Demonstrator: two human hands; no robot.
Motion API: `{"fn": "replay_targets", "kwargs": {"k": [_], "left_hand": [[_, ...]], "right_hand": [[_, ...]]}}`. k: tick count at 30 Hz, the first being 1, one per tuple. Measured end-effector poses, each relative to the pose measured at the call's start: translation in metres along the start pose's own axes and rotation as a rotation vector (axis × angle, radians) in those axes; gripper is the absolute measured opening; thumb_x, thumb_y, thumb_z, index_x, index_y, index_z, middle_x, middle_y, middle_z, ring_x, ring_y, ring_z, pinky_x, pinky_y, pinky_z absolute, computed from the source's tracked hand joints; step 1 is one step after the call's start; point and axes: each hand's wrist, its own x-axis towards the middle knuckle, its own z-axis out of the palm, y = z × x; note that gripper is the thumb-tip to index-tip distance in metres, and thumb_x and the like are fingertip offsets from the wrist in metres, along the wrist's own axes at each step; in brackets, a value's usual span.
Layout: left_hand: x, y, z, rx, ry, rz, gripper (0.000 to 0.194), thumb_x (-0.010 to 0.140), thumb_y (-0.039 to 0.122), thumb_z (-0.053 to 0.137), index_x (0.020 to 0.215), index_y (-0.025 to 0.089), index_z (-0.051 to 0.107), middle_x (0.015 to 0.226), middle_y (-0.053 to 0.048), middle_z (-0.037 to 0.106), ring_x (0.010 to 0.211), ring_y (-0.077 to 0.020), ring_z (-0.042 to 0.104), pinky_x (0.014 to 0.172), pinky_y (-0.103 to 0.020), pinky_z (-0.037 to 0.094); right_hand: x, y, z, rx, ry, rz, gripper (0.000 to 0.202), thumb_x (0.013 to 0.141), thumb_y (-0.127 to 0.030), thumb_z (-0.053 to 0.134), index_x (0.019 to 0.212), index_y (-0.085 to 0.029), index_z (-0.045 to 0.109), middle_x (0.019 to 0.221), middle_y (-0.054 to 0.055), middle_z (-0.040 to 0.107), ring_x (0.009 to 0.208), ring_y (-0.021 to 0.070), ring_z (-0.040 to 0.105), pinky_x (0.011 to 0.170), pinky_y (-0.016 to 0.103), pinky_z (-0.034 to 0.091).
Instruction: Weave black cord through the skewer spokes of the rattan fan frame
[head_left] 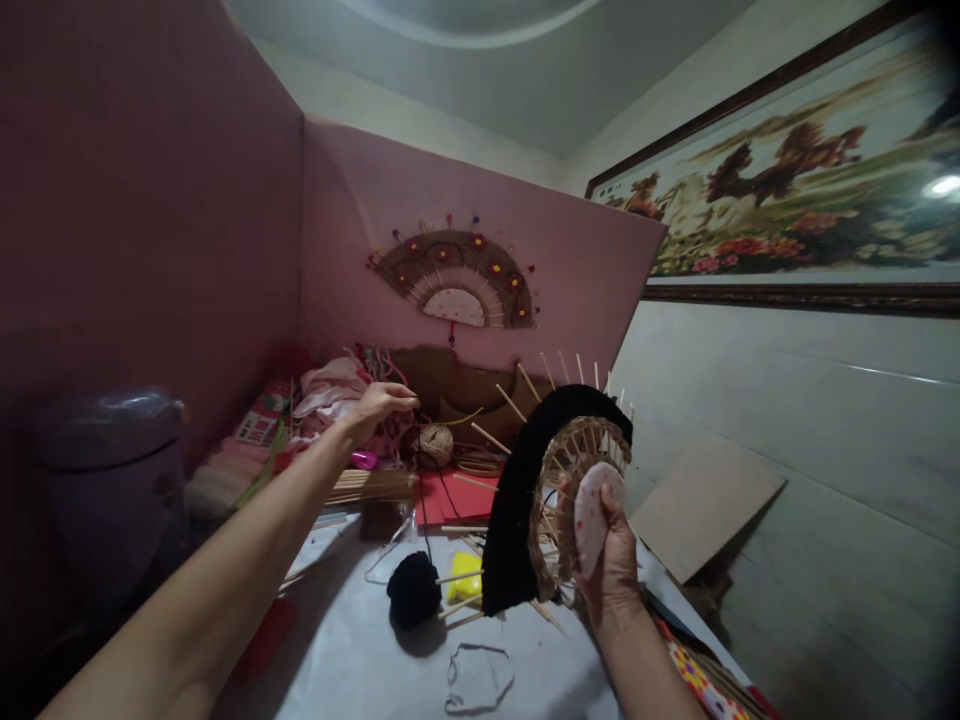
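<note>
My right hand (pixel 611 560) grips a half-round fan (pixel 517 500) by its white, red-dotted base. Black yarn fills the fan's outer band, a brown woven band lies inside it, and wooden sticks poke out past the edge. Raised at centre left, my left hand (pixel 390 400) has its fingers pinched together on a dark strand of yarn. That strand hangs down towards a black yarn ball (pixel 414 590) on the white table (pixel 345 650). Just right of the ball sits a yellow packet (pixel 465 577), partly behind the fan's lower sticks.
Behind are a beige twine ball (pixel 436 443), a red sheet (pixel 450 497), bundled sticks (pixel 371 486) and pink cloth (pixel 330 390). A finished-looking fan (pixel 457 275) hangs on the pink board. A lidded bin (pixel 112 480) stands left; cardboard (pixel 705 505) leans right.
</note>
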Motion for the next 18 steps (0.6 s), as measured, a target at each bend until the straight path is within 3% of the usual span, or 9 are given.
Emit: {"fn": "replay_targets", "kwargs": {"k": [2, 5, 7, 9, 12, 15, 18], "left_hand": [[-0.010, 0.001, -0.009, -0.034, -0.073, 0.009, 0.029, 0.079, 0.036, 0.049, 0.090, 0.018, 0.068, 0.090, -0.007, 0.071, 0.077, -0.0161, 0.064, 0.065, -0.023, 0.047], [-0.021, -0.005, -0.017, 0.027, -0.141, -0.059, 0.021, 0.070, 0.034, 0.061, 0.062, 0.015, 0.067, 0.062, -0.007, 0.067, 0.065, -0.0205, 0.064, 0.057, -0.026, 0.046], [-0.022, -0.011, -0.016, 0.109, -0.133, -0.116, 0.021, 0.056, 0.024, 0.072, 0.044, 0.016, 0.058, 0.046, -0.005, 0.058, 0.065, -0.0242, 0.063, 0.057, -0.028, 0.044], [-0.019, -0.015, -0.011, 0.181, -0.107, -0.143, 0.024, 0.049, 0.014, 0.074, 0.040, 0.017, 0.052, 0.044, -0.003, 0.054, 0.072, -0.0258, 0.063, 0.061, -0.027, 0.044], [-0.012, -0.015, 0.002, 0.221, -0.131, -0.129, 0.008, 0.065, 0.019, 0.069, 0.062, 0.016, 0.063, 0.069, -0.003, 0.063, 0.082, -0.0210, 0.060, 0.069, -0.028, 0.046], [-0.001, -0.010, 0.018, 0.221, -0.214, -0.109, 0.026, 0.082, 0.029, 0.055, 0.103, 0.015, 0.059, 0.107, -0.006, 0.059, 0.089, -0.0189, 0.058, 0.073, -0.034, 0.049], [0.013, -0.004, 0.028, 0.228, -0.244, -0.102, 0.034, 0.083, 0.031, 0.053, 0.114, 0.016, 0.053, 0.117, -0.008, 0.054, 0.095, -0.0207, 0.056, 0.077, -0.039, 0.049]], "right_hand": [[0.000, 0.000, 0.000, -0.003, -0.016, 0.016, 0.025, 0.071, -0.036, 0.061, 0.089, -0.019, 0.066, 0.074, 0.002, 0.072, 0.067, 0.0176, 0.068, 0.067, 0.032, 0.058], [0.000, -0.001, -0.001, -0.008, -0.037, 0.039, 0.024, 0.071, -0.036, 0.060, 0.087, -0.019, 0.066, 0.071, 0.001, 0.071, 0.067, 0.0178, 0.068, 0.069, 0.033, 0.057], [-0.001, -0.002, -0.001, -0.004, -0.037, 0.052, 0.023, 0.071, -0.034, 0.061, 0.087, -0.019, 0.066, 0.069, 0.001, 0.071, 0.066, 0.0179, 0.068, 0.069, 0.033, 0.057], [-0.001, -0.002, -0.001, 0.008, -0.017, 0.073, 0.026, 0.069, -0.035, 0.062, 0.088, -0.017, 0.066, 0.070, 0.002, 0.071, 0.065, 0.0178, 0.068, 0.068, 0.033, 0.057], [-0.001, -0.002, 0.000, 0.033, 0.026, 0.098, 0.031, 0.068, -0.037, 0.064, 0.090, -0.016, 0.066, 0.074, 0.003, 0.072, 0.063, 0.0176, 0.068, 0.065, 0.033, 0.058], [-0.001, -0.001, 0.001, 0.035, 0.008, 0.075, 0.028, 0.069, -0.036, 0.063, 0.090, -0.018, 0.066, 0.075, 0.003, 0.072, 0.065, 0.0181, 0.068, 0.064, 0.033, 0.058], [-0.001, 0.000, 0.000, 0.027, -0.045, -0.029, 0.024, 0.070, -0.032, 0.063, 0.089, -0.019, 0.066, 0.074, 0.004, 0.072, 0.066, 0.0188, 0.068, 0.065, 0.032, 0.059]]}}
